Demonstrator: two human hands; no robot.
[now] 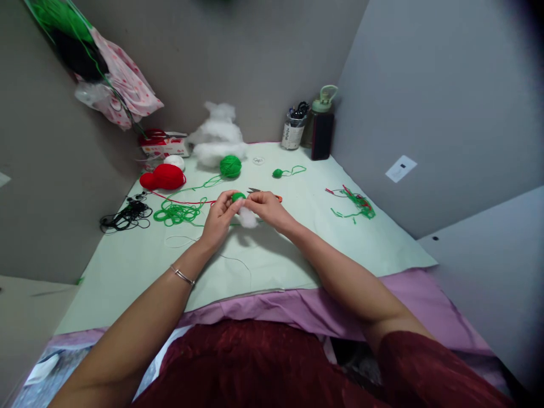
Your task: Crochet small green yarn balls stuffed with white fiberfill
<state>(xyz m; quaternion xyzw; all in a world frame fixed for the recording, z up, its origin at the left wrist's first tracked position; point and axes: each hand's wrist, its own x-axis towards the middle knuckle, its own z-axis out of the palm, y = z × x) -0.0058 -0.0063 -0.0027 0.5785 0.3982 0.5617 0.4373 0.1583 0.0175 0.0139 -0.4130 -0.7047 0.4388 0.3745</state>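
My left hand (220, 218) is closed round a small green yarn piece (238, 196) over the middle of the table. At its right side, the fingers of my right hand (268, 209) are pinched together against the piece and a tuft of white stuffing (247, 218). The tuft hangs just below the fingertips. Behind my right hand lie scissors (278, 199), mostly hidden, with a blade tip and part of an orange handle showing. Loose green yarn (178, 212) lies left of my left hand.
Behind are a green ball (230, 166), white stuffing (219, 136), red yarn (168, 177), a pen jar (293, 131), a bottle (323, 102) and a phone (322, 137). Black cord (127, 215) lies left, yarn scraps (359, 205) right. A small green piece (277, 173) lies mid-table.
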